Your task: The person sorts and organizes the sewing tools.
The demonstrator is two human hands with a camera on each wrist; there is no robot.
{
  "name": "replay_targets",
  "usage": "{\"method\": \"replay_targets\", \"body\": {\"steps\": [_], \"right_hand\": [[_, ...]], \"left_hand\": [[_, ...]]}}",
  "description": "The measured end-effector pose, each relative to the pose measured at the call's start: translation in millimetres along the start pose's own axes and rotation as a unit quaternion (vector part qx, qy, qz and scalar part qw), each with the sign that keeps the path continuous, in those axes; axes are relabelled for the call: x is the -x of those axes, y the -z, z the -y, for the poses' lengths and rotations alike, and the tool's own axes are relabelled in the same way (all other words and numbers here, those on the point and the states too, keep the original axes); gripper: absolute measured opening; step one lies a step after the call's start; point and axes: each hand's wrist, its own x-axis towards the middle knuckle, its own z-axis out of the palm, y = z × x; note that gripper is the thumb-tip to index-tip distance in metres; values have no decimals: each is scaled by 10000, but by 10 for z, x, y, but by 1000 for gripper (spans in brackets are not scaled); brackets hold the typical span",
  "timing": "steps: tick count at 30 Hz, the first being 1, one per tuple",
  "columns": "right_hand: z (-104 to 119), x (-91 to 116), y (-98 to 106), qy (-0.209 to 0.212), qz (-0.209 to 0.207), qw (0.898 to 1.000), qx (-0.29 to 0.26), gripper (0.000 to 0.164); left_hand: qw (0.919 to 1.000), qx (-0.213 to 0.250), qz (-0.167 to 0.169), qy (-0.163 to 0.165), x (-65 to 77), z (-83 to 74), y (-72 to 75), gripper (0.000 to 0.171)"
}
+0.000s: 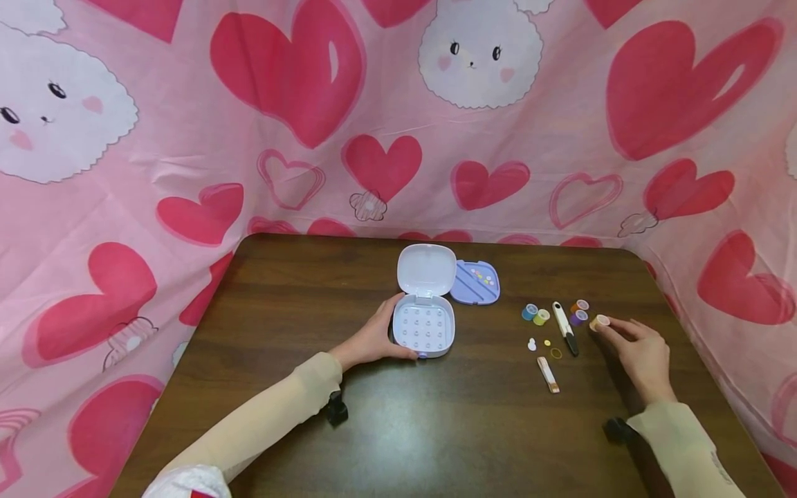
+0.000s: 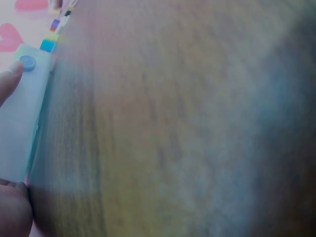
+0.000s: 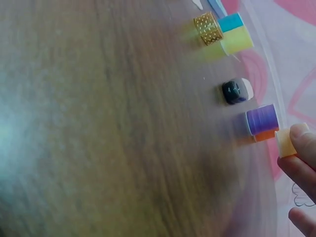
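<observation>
My left hand grips the left side of a small white sewing box, thumb at the front by its latch. The lid is raised, and rows of small pegs stand inside. At the right, my right hand pinches a cream thread spool between thumb and fingers. Just left of it are a purple spool and an orange spool. A slim white tool with a black end lies beside these.
Blue and yellow spools stand together. Nearer are a gold thimble, a small white piece, a yellow disc and a slim white strip. Behind the box lies a lilac tray holding small buttons.
</observation>
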Motion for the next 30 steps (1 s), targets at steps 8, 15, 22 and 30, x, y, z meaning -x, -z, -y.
{"method": "replay_targets", "body": {"steps": [8,15,22,30], "right_hand": [[102,50,-3,-15,-120,9999,-20,41],[240,71,5,13,-160,9998,-151,40],[412,124,25,344,33,9992,-176,40],[531,145,-6,563,80,9981,-220,39]], "left_hand": [[10000,2,-2,8,-2,-4,15,125],[10000,22,14,78,4,-2,13,124],[10000,39,9,72,5,-9,17,124],[9999,38,48,125,3,-12,17,125]]}}
